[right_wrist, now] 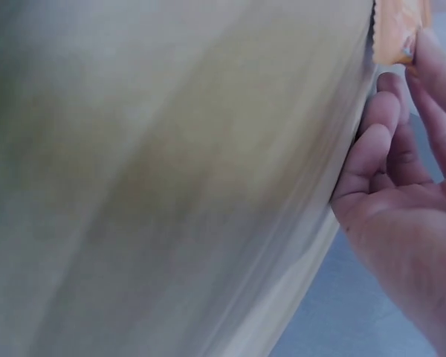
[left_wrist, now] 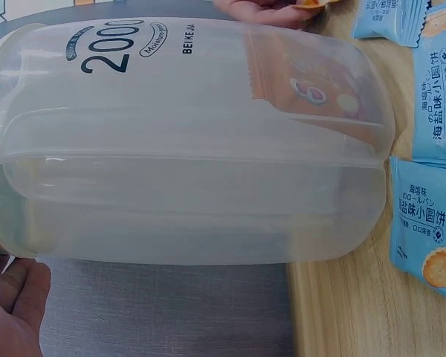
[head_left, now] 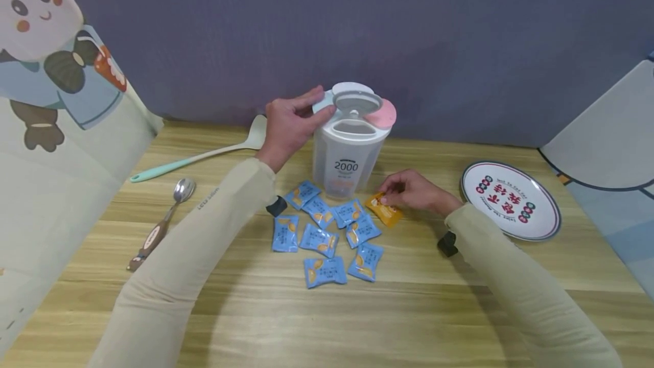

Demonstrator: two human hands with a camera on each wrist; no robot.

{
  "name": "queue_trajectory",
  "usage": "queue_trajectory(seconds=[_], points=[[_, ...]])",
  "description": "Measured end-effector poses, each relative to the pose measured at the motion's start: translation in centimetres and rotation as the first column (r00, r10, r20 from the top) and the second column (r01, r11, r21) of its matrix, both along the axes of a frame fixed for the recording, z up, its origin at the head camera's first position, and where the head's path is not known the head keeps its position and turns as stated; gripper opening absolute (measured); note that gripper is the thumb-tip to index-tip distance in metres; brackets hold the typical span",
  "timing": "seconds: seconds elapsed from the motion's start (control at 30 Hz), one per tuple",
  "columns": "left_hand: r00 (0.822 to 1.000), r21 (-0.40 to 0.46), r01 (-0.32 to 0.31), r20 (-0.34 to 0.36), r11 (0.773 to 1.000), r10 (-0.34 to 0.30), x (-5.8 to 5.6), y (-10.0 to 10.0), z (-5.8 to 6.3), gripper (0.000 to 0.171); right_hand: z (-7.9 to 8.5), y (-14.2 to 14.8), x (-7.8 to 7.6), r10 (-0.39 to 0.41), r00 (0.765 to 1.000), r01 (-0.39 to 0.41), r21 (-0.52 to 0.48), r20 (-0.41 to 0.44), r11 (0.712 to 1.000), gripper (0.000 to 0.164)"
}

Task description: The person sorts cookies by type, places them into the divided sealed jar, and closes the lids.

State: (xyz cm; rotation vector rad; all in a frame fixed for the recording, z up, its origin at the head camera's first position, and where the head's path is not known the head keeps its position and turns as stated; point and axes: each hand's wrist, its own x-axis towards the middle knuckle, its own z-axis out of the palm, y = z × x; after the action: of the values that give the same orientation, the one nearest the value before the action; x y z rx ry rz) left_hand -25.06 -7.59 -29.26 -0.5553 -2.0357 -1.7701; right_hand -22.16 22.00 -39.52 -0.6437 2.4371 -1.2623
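A translucent storage canister [head_left: 327, 161] marked 2000 stands upright, its white lid flap [head_left: 352, 88] raised over an opening. My left hand [head_left: 291, 126] grips the lid's pale-blue side between thumb and fingers. Just right of the canister's base, my right hand [head_left: 411, 192] pinches an orange snack packet [head_left: 385, 212] between thumb and fingertips; the same packet [right_wrist: 398, 30] shows at the top of the right wrist view. Through the canister wall, the left wrist view shows another orange packet [left_wrist: 312, 85] near the bottom. Several blue cracker packets [head_left: 319, 239] lie in front of the canister.
A white plate [head_left: 544, 209] with red lettering lies at the right. On the left are a mint-handled ladle [head_left: 206, 154] and a metal spoon [head_left: 164, 221] with a brown handle. A grey-blue partition [head_left: 460, 55] rises along the table's back edge.
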Motion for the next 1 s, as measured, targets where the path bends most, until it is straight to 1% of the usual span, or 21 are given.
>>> queue_trajectory(seconds=[0.2, 0.43, 0.53, 0.67, 0.87, 0.93, 1.0], points=[[1.0, 0.002, -0.002, -0.02, 1.0, 0.002, 0.1, 0.0, -0.2, 0.041, -0.1, 0.3, 0.3, -0.06, 0.998, 0.06, -0.001, 0.003, 0.998, 0.011], [1.0, 0.005, 0.004, 0.013, 1.0, -0.004, 0.1, 0.1, -0.2, 0.039, 0.5, 0.9, 0.9, -0.099, 0.994, 0.098, -0.008, -0.048, 0.995, 0.01], [1.0, 0.009, 0.005, 0.015, 1.0, -0.005, 0.0, 0.2, -0.2, 0.039, 1.3, 1.4, 1.3, -0.116, 0.992, 0.115, -0.032, -0.049, 0.993, 0.01], [1.0, 0.008, 0.003, -0.001, 1.0, -0.003, -0.1, 0.2, -0.1, 0.039, 3.0, 2.0, 1.9, -0.138, 0.989, 0.133, -0.107, -0.049, 0.985, 0.013], [1.0, 0.003, -0.009, -0.027, 1.0, 0.01, 0.0, 0.1, -0.1, 0.042, 5.6, 2.2, 2.7, -0.218, 0.971, 0.196, -0.195, -0.101, 0.961, 0.019], [1.0, 0.003, -0.011, -0.03, 1.0, 0.011, 0.0, 0.0, -0.1, 0.042, 6.3, 2.0, 3.0, -0.229, 0.967, 0.197, -0.234, -0.116, 0.952, 0.018], [0.999, 0.002, -0.011, -0.032, 1.0, 0.011, 0.1, 0.0, -0.1, 0.042, 6.9, 1.8, 3.2, -0.23, 0.963, 0.183, -0.286, -0.139, 0.941, 0.01]])
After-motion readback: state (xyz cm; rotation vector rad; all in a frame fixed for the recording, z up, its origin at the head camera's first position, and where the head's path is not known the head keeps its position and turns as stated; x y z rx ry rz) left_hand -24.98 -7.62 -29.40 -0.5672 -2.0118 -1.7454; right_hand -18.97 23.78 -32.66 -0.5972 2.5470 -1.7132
